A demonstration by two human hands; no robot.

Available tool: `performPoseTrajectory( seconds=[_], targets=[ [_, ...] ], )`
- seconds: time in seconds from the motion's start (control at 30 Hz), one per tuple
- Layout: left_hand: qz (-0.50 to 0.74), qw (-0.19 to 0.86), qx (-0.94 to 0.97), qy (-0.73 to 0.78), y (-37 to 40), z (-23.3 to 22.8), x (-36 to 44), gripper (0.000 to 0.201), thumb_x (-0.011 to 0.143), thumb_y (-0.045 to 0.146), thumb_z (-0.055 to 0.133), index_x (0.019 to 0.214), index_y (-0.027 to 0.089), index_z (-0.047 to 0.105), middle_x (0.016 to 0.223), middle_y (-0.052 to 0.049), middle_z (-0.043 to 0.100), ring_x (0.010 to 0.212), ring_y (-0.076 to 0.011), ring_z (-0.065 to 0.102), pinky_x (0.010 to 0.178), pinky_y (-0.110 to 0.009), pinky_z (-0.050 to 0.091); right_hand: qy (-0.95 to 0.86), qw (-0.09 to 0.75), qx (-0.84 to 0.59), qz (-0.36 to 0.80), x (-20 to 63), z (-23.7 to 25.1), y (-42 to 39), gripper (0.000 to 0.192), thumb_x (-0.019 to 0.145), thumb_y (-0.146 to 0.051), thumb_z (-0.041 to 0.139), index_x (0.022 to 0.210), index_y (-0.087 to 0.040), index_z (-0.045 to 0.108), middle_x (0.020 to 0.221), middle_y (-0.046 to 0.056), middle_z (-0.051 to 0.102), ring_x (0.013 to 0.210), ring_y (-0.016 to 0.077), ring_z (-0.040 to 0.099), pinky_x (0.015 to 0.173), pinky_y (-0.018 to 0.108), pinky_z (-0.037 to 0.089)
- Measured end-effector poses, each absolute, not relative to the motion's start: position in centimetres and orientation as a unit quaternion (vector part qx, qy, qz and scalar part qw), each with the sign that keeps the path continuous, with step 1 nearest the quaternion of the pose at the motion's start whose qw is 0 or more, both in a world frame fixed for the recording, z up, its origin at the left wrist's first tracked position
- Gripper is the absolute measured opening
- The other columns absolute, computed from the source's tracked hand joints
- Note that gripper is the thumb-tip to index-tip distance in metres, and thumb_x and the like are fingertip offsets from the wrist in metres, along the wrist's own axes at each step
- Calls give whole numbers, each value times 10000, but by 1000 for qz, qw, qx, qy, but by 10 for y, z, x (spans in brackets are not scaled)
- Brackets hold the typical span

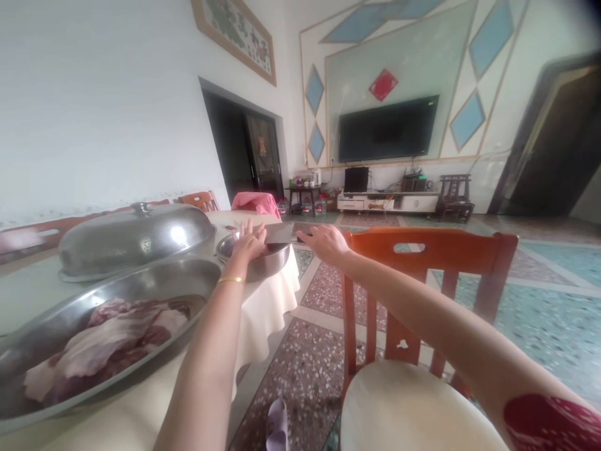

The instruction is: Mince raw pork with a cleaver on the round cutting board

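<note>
A cleaver (279,233) with a broad metal blade lies flat over a round metal basin (267,265) at the table's edge. My right hand (326,242) is closed around its dark handle, just right of the basin. Above the basin's left part, my left hand (250,242) has its fingers spread, close to the left end of the blade. I cannot tell whether it touches the blade. The basin's contents are mostly hidden behind my left hand and the blade. Nearer on the table, a large oval metal tray (117,279) holds raw meat (107,347) in several pieces.
A domed metal lid (141,235) stands behind the tray on the cloth-covered table (256,313). A wooden chair (422,250) with a pale seat is under my right forearm. Pink cloth (257,202) hangs on another chair. Farther off are a television (387,130) and a low cabinet (389,202).
</note>
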State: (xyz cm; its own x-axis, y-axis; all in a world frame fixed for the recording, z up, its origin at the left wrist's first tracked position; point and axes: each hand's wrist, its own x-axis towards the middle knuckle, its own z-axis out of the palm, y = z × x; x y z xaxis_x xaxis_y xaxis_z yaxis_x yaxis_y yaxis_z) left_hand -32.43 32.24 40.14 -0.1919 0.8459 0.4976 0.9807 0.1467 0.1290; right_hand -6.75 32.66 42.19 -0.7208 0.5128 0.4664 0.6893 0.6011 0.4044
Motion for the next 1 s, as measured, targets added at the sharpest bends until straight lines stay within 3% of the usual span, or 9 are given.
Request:
performPoseTrajectory(
  seconds=[0.13,0.3,0.37,0.47,0.53,0.67,0.77,0.9,1.0],
  targets=[
    [-258,127,-558,-778,331,399,-338,517,896,454,246,1327,253,448,1501,-82,199,1389,-314,73,1085,-582,40,-881,142,-346,-291,-47,420,335,519,881,-136,447,1369,-291,361,952,86,618,823,207,555,687,304,352],
    [-332,108,-447,-824,329,405,-343,512,881,410,271,1240,158,535,1448,-182,289,1354,-390,161,1033,-657,106,-886,171,-353,-247,-34,423,336,447,906,-221,441,1344,-304,406,974,84,625,815,213,565,673,300,359],
    [-377,113,-399,-828,325,409,-342,508,892,365,245,1269,149,508,1423,-197,324,1334,-394,214,1018,-648,179,-886,204,-381,-167,-39,425,334,382,917,-320,425,1298,-307,464,977,81,636,793,212,576,634,284,367],
    [-421,155,-373,-812,317,413,-338,498,886,307,274,1342,177,428,1417,-181,335,1320,-368,263,1017,-586,268,-874,277,-398,14,-52,429,330,263,901,-378,438,1067,-282,619,871,39,656,697,175,579,552,241,365],
    [-402,188,-409,-797,313,413,-332,525,857,271,347,1376,195,375,1454,-159,279,1338,-364,227,1036,-571,252,-846,315,-396,167,-64,431,325,222,891,-351,452,928,-245,644,700,10,626,545,131,544,466,216,346],
    [-306,209,-506,-779,311,407,-315,677,783,257,481,1424,221,265,1515,-111,123,1378,-353,93,1086,-562,125,-738,342,-398,424,-84,432,314,177,881,-333,500,896,-198,613,464,-47,491,320,74,396,313,190,263],
    [-289,224,-543,-756,314,400,-305,727,776,282,503,1438,210,211,1520,-117,80,1385,-344,53,1086,-571,90,-687,353,-386,505,-94,433,308,175,871,-350,540,870,-184,593,425,-61,474,292,62,382,279,171,254],
    [-371,184,-505,-757,323,397,-310,648,820,300,447,1423,162,253,1511,-151,105,1378,-366,69,1069,-600,118,-670,350,-383,530,-99,435,303,165,877,-340,536,866,-184,590,423,-66,473,284,59,385,267,167,265],
    [-462,97,-456,-754,331,404,-323,554,837,302,419,1361,129,368,1446,-177,292,1335,-375,243,1038,-574,261,-684,344,-386,515,-101,435,300,150,876,-316,535,883,-185,606,427,-63,477,293,62,394,261,167,267]
  ],
)
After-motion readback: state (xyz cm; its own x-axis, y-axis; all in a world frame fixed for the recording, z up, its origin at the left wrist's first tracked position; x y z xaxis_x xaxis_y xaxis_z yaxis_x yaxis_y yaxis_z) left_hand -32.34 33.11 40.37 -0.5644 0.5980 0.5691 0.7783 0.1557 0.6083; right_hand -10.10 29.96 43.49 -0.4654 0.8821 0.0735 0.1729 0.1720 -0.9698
